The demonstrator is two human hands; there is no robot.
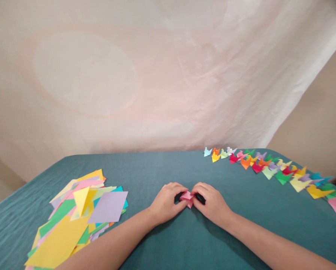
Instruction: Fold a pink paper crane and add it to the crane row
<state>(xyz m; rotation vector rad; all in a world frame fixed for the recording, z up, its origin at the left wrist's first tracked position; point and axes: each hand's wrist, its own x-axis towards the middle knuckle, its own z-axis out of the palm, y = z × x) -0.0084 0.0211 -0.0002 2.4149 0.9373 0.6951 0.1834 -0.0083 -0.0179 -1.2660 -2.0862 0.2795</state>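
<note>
A small pink folded paper piece lies on the teal cloth between my two hands. My left hand pinches its left side with curled fingers. On its right side my right hand pinches it in the same way. Both hands rest on the table near its middle. Much of the pink paper is hidden under my fingertips.
A loose pile of coloured paper squares lies at the front left. Several folded paper figures in many colours run in a row along the right edge. The teal tablecloth covers the table; a cream sheet hangs behind.
</note>
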